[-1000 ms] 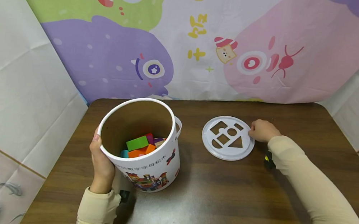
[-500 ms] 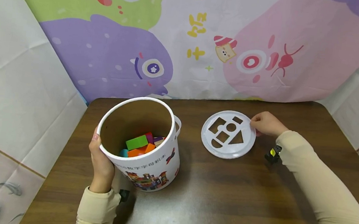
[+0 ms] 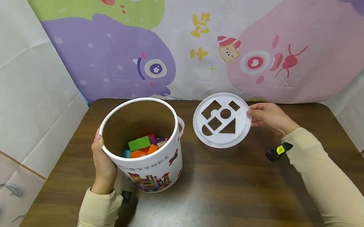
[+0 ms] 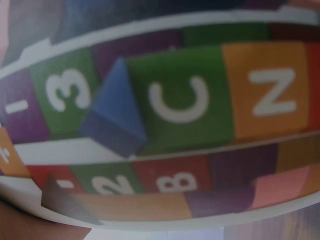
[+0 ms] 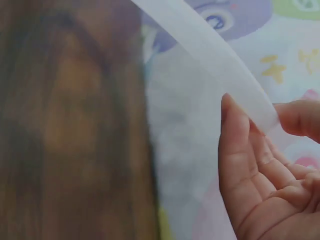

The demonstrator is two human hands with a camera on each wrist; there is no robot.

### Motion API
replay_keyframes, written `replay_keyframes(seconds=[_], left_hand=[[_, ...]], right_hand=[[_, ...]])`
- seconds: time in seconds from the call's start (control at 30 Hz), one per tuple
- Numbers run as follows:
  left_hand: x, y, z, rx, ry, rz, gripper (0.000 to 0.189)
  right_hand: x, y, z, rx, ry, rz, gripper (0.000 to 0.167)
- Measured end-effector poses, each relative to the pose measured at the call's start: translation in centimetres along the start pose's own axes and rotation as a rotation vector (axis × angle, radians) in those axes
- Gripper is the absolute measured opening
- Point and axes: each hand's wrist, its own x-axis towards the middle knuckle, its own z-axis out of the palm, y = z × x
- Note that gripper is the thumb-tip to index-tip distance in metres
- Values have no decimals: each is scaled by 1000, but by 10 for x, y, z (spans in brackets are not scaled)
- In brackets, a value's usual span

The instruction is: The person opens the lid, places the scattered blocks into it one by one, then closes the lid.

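A white bucket (image 3: 159,173) with printed block pictures stands on the left of the table, with several coloured blocks (image 3: 139,144) lying inside at the bottom. My left hand (image 3: 103,168) holds the bucket's left side, one fingertip up at the rim; the other fingers are hidden behind it. In the left wrist view the bucket's printed wall (image 4: 180,100) fills nearly everything. Off to the right, my right hand (image 3: 268,116) pinches the edge of a white round lid (image 3: 239,113) with shaped cut-outs. The right wrist view has the lid's rim (image 5: 220,60) between thumb and fingers.
The dark wooden table (image 3: 220,197) runs back to a cartoon-printed cloth (image 3: 191,81) hanging behind it. Pale wall panels (image 3: 23,83) close in both sides. The bucket's white handle (image 3: 181,126) sticks out on its right.
My right hand has raised the lid from the table, tilted it up and moved it back and left toward the bucket. The left hand and bucket stay in place.
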Motion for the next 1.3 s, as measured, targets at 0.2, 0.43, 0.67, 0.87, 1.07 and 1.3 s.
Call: replay_keyframes(seconds=[0.2,0.43,0.67,0.87,1.07,1.3], left_hand=[[-1,7,6,11,3,2,54],[3,-10,-10,-10,-53,34,55],[1,1,-4,24,-41,-4,54],[-3,24,9,64,-41,-16,50],[2,30,4,123,-49,19,50],[11,42,1,117,-59,24,47]], right_hand=[[-10,-32,12,173,-11,-143,36],[-22,-70,26,294,-40,-301,27],[-29,-102,45,451,-71,-474,23],[-30,-120,67,442,-56,-635,20],[-34,-133,90,257,7,-813,22],[-46,-135,120,-136,95,-1116,23]])
